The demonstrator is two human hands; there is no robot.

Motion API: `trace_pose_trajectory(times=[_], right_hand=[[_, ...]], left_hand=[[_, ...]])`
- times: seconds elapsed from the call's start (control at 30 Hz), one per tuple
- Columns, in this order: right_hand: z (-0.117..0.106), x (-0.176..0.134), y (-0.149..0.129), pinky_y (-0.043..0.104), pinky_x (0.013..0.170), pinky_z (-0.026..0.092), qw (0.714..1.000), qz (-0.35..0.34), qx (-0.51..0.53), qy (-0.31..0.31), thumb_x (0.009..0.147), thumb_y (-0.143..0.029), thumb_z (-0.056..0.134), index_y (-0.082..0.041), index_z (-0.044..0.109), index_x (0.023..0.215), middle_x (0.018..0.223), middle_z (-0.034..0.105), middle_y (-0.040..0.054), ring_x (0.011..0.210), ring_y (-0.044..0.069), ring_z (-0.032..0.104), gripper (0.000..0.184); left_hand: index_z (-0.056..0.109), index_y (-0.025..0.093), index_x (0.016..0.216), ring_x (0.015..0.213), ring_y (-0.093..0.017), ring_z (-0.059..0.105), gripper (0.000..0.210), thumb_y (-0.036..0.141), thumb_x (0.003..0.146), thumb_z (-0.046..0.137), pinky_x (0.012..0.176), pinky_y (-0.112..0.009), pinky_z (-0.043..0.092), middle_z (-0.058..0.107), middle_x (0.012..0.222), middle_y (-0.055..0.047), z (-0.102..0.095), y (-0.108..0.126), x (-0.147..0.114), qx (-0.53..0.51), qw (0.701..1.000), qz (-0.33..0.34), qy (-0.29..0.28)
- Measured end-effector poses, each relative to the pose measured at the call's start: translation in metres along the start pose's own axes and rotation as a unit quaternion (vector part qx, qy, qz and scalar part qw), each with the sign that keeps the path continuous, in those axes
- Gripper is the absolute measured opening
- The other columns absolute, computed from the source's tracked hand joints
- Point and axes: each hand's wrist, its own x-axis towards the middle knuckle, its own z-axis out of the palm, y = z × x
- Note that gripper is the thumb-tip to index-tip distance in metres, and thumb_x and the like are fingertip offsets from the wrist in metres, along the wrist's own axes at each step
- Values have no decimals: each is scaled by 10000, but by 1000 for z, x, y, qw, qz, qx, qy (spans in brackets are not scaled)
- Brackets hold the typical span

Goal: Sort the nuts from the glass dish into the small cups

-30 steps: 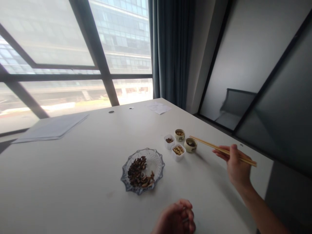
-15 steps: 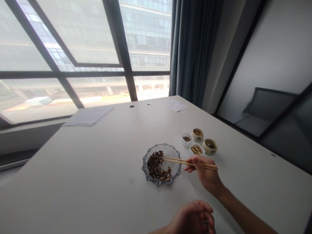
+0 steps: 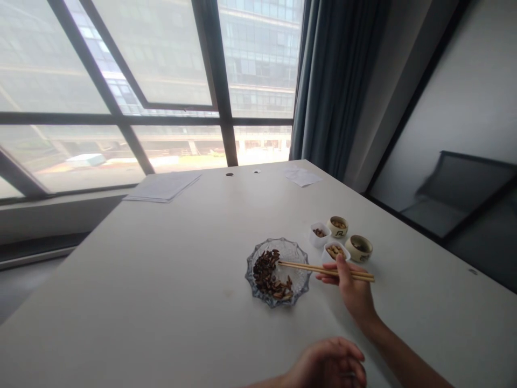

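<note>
In the head view, my right hand (image 3: 351,283) is closed around a pair of wooden chopsticks (image 3: 311,268). Their tips reach over a scalloped clear glass plate (image 3: 301,261) and meet beside a heap of dark brown, elongated pieces (image 3: 266,272). A small dark bit shows at the tips; whether it is pinched, I cannot tell. Lighter brown pieces lie at the heap's near right side. My left hand (image 3: 333,361) is at the bottom edge, nearer me than the plate, holding nothing visible, its fingers loosely bent and partly cut off by the frame.
Beyond my right hand stand a white cup of tan pieces (image 3: 334,251), a white cup of brown pieces (image 3: 320,235) and two cream bowls with dark characters, one farther (image 3: 338,227) and one nearer (image 3: 359,249). Paper sheets (image 3: 163,187) lie at the table's far left, more paper (image 3: 302,177) far right.
The chopstick tips have come together from slightly apart. The whole view has shifted, so the table things appear farther right. My left hand stays in nearly the same pose.
</note>
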Motion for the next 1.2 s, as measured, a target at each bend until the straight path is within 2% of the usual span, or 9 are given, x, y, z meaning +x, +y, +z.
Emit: trace_pose_trajectory(times=[0.1, 0.2, 0.33, 0.47, 0.63, 0.77, 0.9, 1.03, 1.2], right_hand=[[-6, 2, -6, 299, 532, 660, 999, 10, 28, 33, 767, -717, 762, -98, 775, 728, 671, 773, 151, 576, 271, 780, 620], [-25, 6, -18, 299, 546, 665, 996, -2, 59, 70, 807, -662, 764, -94, 763, 749, 695, 778, 144, 597, 263, 784, 571], [-75, 19, -40, 249, 574, 655, 982, -77, 74, 156, 878, -612, 720, -90, 756, 789, 661, 763, 116, 594, 216, 777, 530], [-127, 32, -48, 240, 603, 657, 953, -176, 28, 246, 924, -582, 673, -95, 736, 771, 641, 748, 95, 566, 188, 761, 514], [-152, 35, -38, 256, 598, 661, 963, -149, -63, 216, 909, -638, 659, -89, 744, 841, 712, 773, 128, 619, 211, 781, 560], [-149, 30, -43, 262, 598, 659, 954, -185, -88, 219, 937, -628, 627, -100, 741, 855, 716, 771, 118, 602, 201, 771, 546], [-128, 17, -52, 292, 603, 664, 960, -186, -67, 199, 953, -614, 613, -111, 744, 830, 691, 766, 120, 585, 214, 766, 534], [-85, -5, -46, 354, 603, 674, 988, -135, -48, 64, 934, -634, 630, -132, 777, 863, 725, 786, 138, 629, 270, 786, 527], [-25, -27, -33, 357, 604, 670, 994, -70, -50, -69, 915, -654, 645, -172, 786, 854, 721, 791, 108, 654, 270, 789, 505]], left_hand=[[718, 127, 955, 700, -204, 611, 405, 395, 676, 840, 776, -324, 393, 675, 790, -59, -1, 0, -1, 4, 1000, -1, -2], [716, 137, 944, 694, -202, 610, 387, 395, 681, 835, 775, -322, 394, 679, 792, -54, -2, -1, -1, 1, 1000, 0, -2], [713, 135, 947, 684, -196, 616, 375, 388, 694, 823, 768, -329, 392, 675, 798, -52, -4, -2, 0, -8, 1000, -1, 4], [701, 121, 979, 702, -195, 629, 366, 357, 724, 815, 761, -331, 380, 659, 823, -54, -5, -1, -1, -14, 1000, -13, 2], [684, 124, 996, 721, -185, 618, 356, 367, 769, 813, 754, -317, 363, 645, 836, -48, -3, 1, -3, -17, 1000, -13, -1], [671, 140, 1002, 738, -185, 603, 333, 371, 795, 792, 758, -312, 354, 636, 850, -44, -4, 0, -4, -18, 1000, -12, -1], [669, 149, 984, 747, -186, 596, 313, 364, 787, 782, 765, -313, 355, 634, 852, -42, -5, -1, -3, -14, 1000, -19, -1], [682, 142, 967, 718, -188, 599, 355, 395, 749, 802, 751, -317, 362, 640, 833, -45, -5, -1, -3, -7, 1000, -22, 4], [695, 145, 981, 728, -190, 605, 353, 395, 754, 795, 760, -319, 374, 651, 845, -51, -1, 0, -5, -2, 1000, -21, 4]])
